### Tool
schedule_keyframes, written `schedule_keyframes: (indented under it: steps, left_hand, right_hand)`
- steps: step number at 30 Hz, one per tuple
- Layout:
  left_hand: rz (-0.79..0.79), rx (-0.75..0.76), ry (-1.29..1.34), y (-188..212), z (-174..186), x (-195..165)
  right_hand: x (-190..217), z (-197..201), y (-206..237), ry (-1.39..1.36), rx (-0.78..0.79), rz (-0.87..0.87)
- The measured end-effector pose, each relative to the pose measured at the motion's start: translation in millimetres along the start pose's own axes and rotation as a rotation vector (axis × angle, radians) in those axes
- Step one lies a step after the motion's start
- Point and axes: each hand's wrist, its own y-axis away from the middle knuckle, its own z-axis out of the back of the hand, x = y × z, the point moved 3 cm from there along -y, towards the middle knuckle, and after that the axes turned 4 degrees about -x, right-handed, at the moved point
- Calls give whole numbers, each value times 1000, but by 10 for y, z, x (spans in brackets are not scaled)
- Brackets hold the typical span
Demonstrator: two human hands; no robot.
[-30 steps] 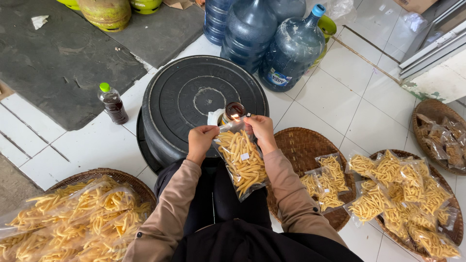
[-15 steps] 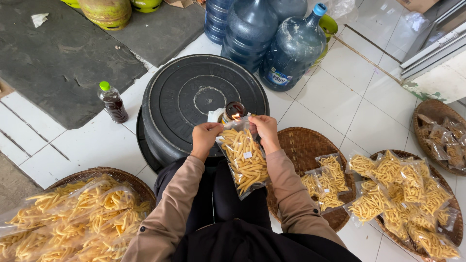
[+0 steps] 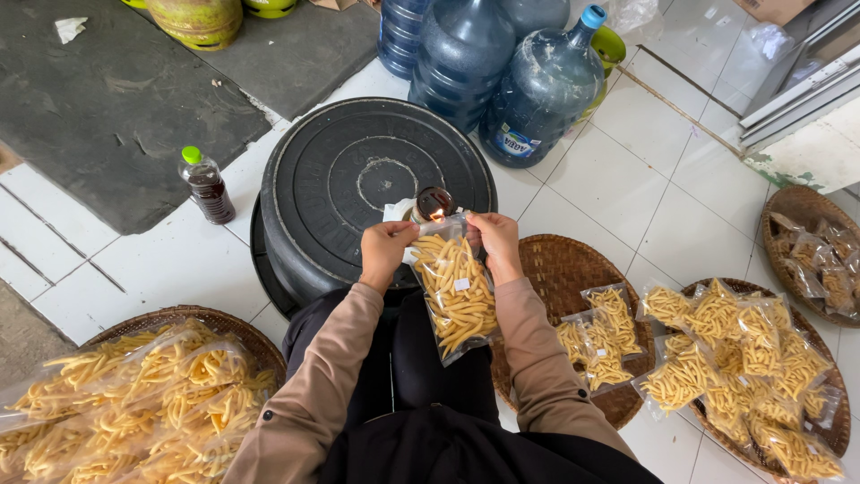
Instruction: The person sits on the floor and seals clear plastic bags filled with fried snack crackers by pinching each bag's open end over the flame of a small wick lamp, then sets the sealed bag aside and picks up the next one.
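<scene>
Both hands hold a clear plastic bag of yellow snack sticks [image 3: 457, 291] by its top corners, over my lap. My left hand [image 3: 387, 251] pinches the left corner and my right hand [image 3: 497, 244] pinches the right one. The bag's top edge sits right at the small flame of a burner [image 3: 434, 205] standing on the upturned black tub [image 3: 358, 179]. The bag hangs down between my forearms.
A woven tray [image 3: 560, 269] at my right holds sealed snack bags, and further right another tray [image 3: 838, 421] is piled with them. A basket of loose bagged sticks [image 3: 219, 323] lies lower left. Large water jugs [image 3: 537, 90] stand behind the tub; a small dark bottle [image 3: 208, 185] stands left.
The bag's top edge has shifted slightly along the flame; both hands stay gripping its corners in nearly the same place.
</scene>
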Motion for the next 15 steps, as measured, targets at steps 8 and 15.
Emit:
schedule_keyframes:
  steps: [8, 15]
  left_hand:
    - [-29, -7, 0, -3, -46, 23]
    - [-49, 1, 118, -3, -72, 52]
  right_hand:
    - [12, 48, -31, -10, -17, 5]
    - [-12, 90, -65, -6, -28, 0]
